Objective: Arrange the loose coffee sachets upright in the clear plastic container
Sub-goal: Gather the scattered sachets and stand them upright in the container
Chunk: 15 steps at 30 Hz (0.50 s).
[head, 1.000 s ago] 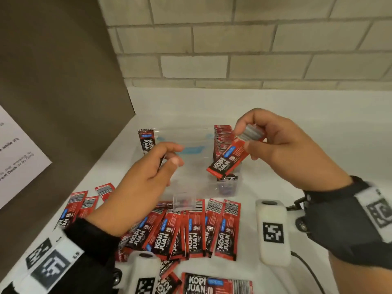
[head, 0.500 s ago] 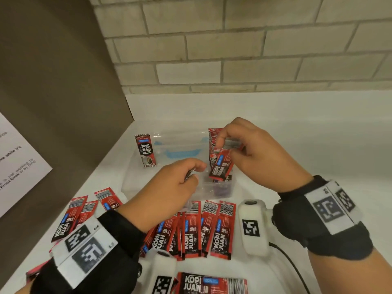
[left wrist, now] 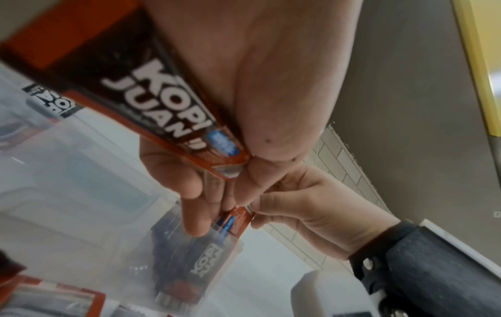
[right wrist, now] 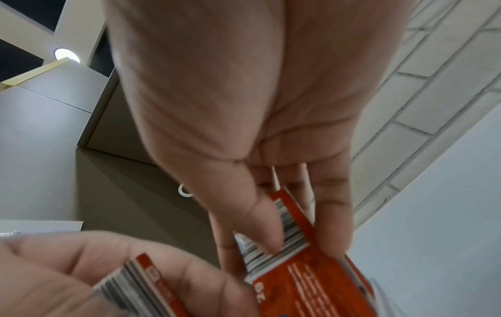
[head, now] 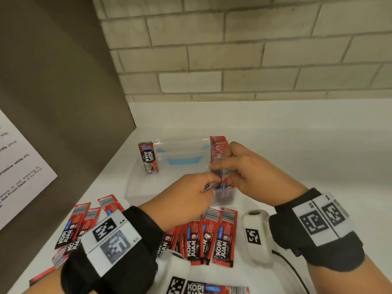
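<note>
The clear plastic container (head: pixel 146 187) stands on the white counter. One red Kopi Juan sachet (head: pixel 148 158) stands upright at its far left corner, and a row of upright sachets (head: pixel 218 148) lines its right side. My right hand (head: pixel 226 172) pinches the top of a sachet (left wrist: pixel 235 221) that stands in the container's near right corner. My left hand (head: pixel 209 181) is close beside it and grips another sachet (left wrist: pixel 168 100), whose barcode end (right wrist: pixel 135 278) shows in the right wrist view. Several loose sachets (head: pixel 214 236) lie flat in front of the container.
More loose sachets (head: pixel 73 223) lie at the left by the brown cabinet side (head: pixel 63 92), which carries a paper notice (head: pixel 19 177). A brick wall (head: pixel 233 49) closes the back. White wrist camera units (head: pixel 256 234) and a cable hang below my wrists.
My right hand has come down and left, lowering its sachet from above the container into the near right corner. My left hand has moved right to meet it, still holding a sachet.
</note>
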Available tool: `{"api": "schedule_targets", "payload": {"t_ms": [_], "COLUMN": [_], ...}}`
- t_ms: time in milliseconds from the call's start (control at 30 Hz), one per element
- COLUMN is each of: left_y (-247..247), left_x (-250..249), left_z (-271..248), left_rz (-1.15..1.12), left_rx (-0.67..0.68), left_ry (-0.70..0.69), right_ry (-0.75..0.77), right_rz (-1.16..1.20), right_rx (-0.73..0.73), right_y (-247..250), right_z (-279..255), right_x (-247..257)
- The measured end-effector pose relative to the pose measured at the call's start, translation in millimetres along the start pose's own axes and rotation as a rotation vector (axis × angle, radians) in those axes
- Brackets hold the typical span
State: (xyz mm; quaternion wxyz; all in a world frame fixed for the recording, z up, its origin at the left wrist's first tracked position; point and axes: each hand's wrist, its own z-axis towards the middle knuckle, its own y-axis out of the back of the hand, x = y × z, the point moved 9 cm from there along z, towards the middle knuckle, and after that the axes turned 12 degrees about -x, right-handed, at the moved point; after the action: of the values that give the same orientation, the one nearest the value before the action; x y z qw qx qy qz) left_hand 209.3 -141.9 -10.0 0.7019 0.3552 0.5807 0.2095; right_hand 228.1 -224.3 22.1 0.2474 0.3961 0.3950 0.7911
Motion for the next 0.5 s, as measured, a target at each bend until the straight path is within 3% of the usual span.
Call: {"api": "schedule_targets", "payload": {"t_ms": [167,333,400,500], "left_y": [1,11,12,11], "left_x": [0,11,13,21], "left_z": [4,6,6,1], "left_rz": [0.163,0.226,0.155,-0.252], "left_rx": [0.012,-0.021,-0.024,-0.051], "left_ry": [-0.030,0.057,0.117,0.365], "right_ry": [0.017,0.014,-0.012,-0.227], "right_rz": [-0.054,-0.127,-0.123,0.099], "right_rx": [-0.031,0.029,0.032,-0.030], "right_y": [4,1,4,14], "right_z": [2,0,-1,-5], "right_x": [-4,-10,-15,-36]}}
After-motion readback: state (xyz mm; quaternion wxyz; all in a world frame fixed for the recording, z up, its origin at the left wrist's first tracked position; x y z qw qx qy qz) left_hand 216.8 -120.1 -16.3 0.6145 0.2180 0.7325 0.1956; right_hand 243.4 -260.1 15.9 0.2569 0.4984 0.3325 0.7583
